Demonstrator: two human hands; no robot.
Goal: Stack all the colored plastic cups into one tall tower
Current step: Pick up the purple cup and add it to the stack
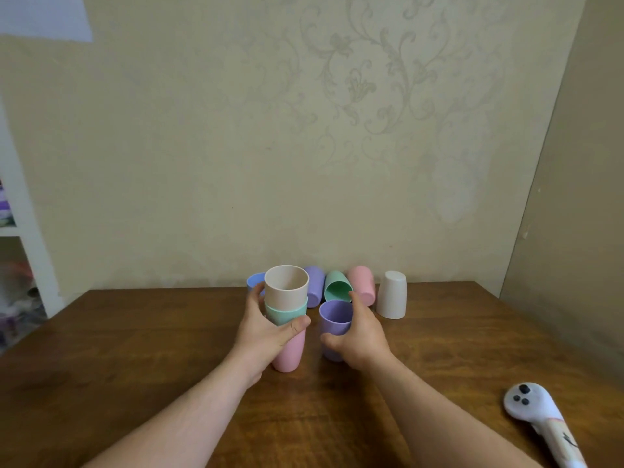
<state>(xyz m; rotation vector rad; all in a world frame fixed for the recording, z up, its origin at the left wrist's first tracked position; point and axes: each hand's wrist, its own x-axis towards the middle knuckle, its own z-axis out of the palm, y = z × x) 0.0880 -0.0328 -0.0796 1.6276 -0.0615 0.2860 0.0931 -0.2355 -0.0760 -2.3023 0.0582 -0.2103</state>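
Note:
A nested stack stands upright on the wooden table (135, 349): a beige cup (286, 287) on top, a green cup (285, 314) under it, a pink cup (288, 354) at the bottom. My left hand (266, 329) grips this stack around its middle. My right hand (359, 336) is wrapped around an upright purple cup (334, 315) just right of the stack. Behind them, near the wall, are a blue cup (254, 282), a lying purple cup (314, 285), a lying green cup (337, 287), a pink cup (363, 285) and an upside-down white cup (391, 295).
A white handheld controller (537, 417) lies at the table's front right. The wall rises right behind the row of cups. A white shelf unit (20, 231) stands to the left of the table.

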